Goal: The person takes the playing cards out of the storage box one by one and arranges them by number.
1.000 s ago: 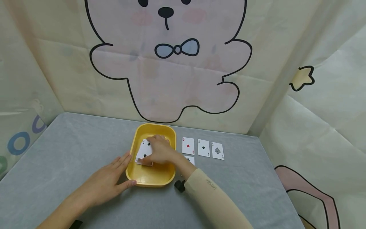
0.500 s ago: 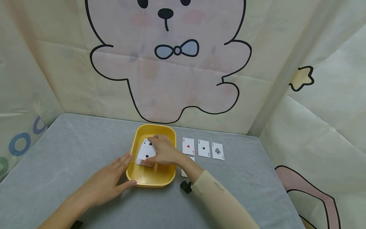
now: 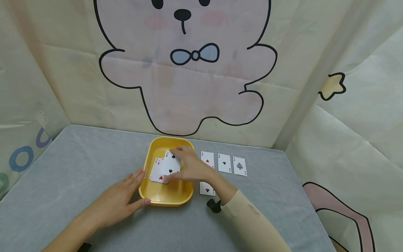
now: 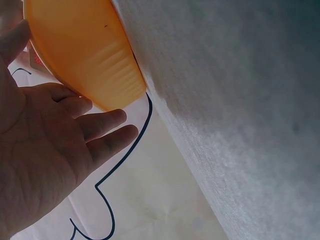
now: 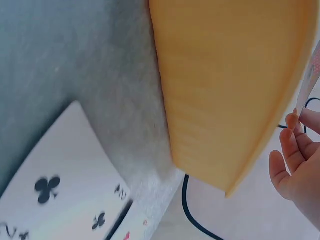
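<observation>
My right hand (image 3: 192, 166) pinches a two of spades (image 3: 171, 163) by its right side, holding it above the yellow tray (image 3: 165, 200). Beneath it a two of hearts (image 3: 155, 172) lies face up on the tray's floor, partly covered by the held card; another card's edge shows under it. My left hand (image 3: 117, 199) rests against the tray's left side, fingers extended along the rim and thumb at the near corner. In the left wrist view those fingers (image 4: 107, 122) look straight to slightly bent against the tray wall. The right wrist view shows the held card (image 5: 311, 80) only edge-on.
Right of the tray, an ace of hearts (image 3: 207, 158), ace of clubs (image 3: 224, 163) and ace of spades (image 3: 240, 166) lie in a row on the grey cloth. A two of clubs (image 3: 207, 189) lies nearer, below the ace of hearts. A printed curtain (image 3: 195, 101) stands behind the table.
My right hand has lifted the two of spades off the pile and moved it right, uncovering the two of hearts. The left hand has stayed put.
</observation>
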Available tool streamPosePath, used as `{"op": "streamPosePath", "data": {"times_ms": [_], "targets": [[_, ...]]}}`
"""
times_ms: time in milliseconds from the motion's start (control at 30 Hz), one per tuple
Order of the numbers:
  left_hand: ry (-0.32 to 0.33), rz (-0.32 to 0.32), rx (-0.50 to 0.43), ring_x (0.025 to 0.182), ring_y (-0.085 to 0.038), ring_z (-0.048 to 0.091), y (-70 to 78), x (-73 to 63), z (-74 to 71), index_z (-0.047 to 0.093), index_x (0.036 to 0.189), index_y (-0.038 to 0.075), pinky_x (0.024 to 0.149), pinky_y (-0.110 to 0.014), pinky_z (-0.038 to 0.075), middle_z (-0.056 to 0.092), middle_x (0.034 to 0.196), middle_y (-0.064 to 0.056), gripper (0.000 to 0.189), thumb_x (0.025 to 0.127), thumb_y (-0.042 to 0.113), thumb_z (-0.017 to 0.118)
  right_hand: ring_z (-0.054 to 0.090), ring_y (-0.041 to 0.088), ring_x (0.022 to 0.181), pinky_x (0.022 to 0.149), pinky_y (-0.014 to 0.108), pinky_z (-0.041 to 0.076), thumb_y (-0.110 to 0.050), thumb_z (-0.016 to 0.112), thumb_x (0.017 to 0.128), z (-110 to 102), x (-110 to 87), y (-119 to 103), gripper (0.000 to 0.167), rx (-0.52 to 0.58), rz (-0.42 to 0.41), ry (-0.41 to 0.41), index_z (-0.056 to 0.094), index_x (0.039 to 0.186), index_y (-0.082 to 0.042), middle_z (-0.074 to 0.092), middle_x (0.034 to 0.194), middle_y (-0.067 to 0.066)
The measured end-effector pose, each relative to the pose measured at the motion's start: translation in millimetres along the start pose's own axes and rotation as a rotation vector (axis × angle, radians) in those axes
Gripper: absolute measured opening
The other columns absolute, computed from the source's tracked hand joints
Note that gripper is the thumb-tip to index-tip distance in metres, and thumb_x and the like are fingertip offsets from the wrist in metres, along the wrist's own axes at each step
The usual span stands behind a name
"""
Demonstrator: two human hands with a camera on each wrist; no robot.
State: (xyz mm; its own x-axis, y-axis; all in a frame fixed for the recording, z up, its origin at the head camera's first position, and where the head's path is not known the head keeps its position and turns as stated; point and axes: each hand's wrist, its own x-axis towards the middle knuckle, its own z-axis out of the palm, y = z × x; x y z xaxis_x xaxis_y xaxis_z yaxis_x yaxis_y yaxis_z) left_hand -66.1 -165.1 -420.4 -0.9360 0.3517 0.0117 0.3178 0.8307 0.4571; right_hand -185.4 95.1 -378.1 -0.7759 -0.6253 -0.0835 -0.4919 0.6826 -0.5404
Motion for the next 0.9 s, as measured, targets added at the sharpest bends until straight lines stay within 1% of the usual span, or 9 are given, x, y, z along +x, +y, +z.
{"op": "streamPosePath", "data": {"times_ms": [100, 333, 433, 567, 700, 800, 900], "targets": [[-0.013, -0.011, 0.002, 0.144, -0.051, 0.043, 0.6, 0.3, 0.0, 0.036, 0.163, 0.006, 0.108, -0.069, 0.042, 0.032, 0.169, -0.014, 0.105, 0.092, 0.082, 0.048, 0.039, 0.024, 0.139, 0.115, 0.048, 0.042, -0.043, 0.086, 0.082, -4.6, -5.1, 3.9, 0.09, 0.013, -0.006, 0.009, 0.048, 0.158, -0.015, 0.045, 0.152, 0.006], [0.018, -0.003, 0.0, 0.144, -0.05, 0.043, -0.1, -0.9, -0.6, 0.037, 0.163, 0.005, 0.109, -0.068, 0.042, 0.033, 0.169, -0.013, 0.103, 0.094, 0.08, 0.05, 0.032, 0.025, 0.144, 0.117, 0.05, 0.039, -0.039, 0.086, 0.082, -15.9, -18.1, 14.8, 0.088, 0.026, -0.013, 0.022, 0.049, 0.157, -0.014, 0.043, 0.155, 0.006], [0.021, -0.003, -0.001, 0.144, -0.05, 0.043, -0.5, -1.1, -0.8, 0.037, 0.163, 0.005, 0.108, -0.068, 0.042, 0.033, 0.169, -0.013, 0.102, 0.094, 0.08, 0.051, 0.032, 0.024, 0.144, 0.117, 0.05, 0.038, -0.038, 0.087, 0.081, -19.1, -23.3, 20.1, 0.088, 0.028, -0.019, 0.036, 0.049, 0.157, -0.012, 0.043, 0.155, 0.006], [0.017, -0.004, -0.003, 0.144, -0.051, 0.042, -0.7, -1.0, -1.0, 0.036, 0.163, 0.006, 0.108, -0.068, 0.042, 0.033, 0.169, -0.013, 0.103, 0.093, 0.08, 0.05, 0.035, 0.023, 0.142, 0.115, 0.05, 0.041, -0.037, 0.087, 0.081, -22.9, -31.6, 26.8, 0.087, 0.041, -0.004, 0.057, 0.05, 0.156, -0.013, 0.043, 0.155, 0.005], [0.019, -0.001, -0.003, 0.144, -0.051, 0.043, -0.6, -1.0, -1.3, 0.037, 0.163, 0.006, 0.108, -0.068, 0.042, 0.033, 0.168, -0.013, 0.102, 0.093, 0.08, 0.051, 0.035, 0.024, 0.144, 0.115, 0.053, 0.041, -0.032, 0.09, 0.08, -26.6, -39.7, 33.4, 0.088, 0.08, 0.006, 0.082, 0.05, 0.156, -0.013, 0.042, 0.156, 0.004], [0.022, 0.004, -0.003, 0.144, -0.051, 0.043, -0.3, -1.2, -1.3, 0.037, 0.162, 0.005, 0.108, -0.068, 0.042, 0.034, 0.168, -0.014, 0.101, 0.094, 0.078, 0.053, 0.034, 0.025, 0.146, 0.115, 0.056, 0.041, -0.028, 0.091, 0.08, -28.1, -44.8, 39.2, 0.09, 0.103, -0.002, 0.087, 0.048, 0.157, -0.011, 0.042, 0.156, 0.004], [0.009, 0.001, -0.008, 0.144, -0.051, 0.042, 0.8, -0.7, -1.1, 0.037, 0.163, 0.005, 0.108, -0.068, 0.042, 0.033, 0.169, -0.014, 0.102, 0.094, 0.078, 0.052, 0.035, 0.025, 0.145, 0.113, 0.056, 0.042, -0.029, 0.091, 0.08, -29.1, -50.1, 45.2, 0.091, 0.11, 0.006, 0.087, 0.047, 0.158, -0.011, 0.041, 0.156, 0.003]]}}
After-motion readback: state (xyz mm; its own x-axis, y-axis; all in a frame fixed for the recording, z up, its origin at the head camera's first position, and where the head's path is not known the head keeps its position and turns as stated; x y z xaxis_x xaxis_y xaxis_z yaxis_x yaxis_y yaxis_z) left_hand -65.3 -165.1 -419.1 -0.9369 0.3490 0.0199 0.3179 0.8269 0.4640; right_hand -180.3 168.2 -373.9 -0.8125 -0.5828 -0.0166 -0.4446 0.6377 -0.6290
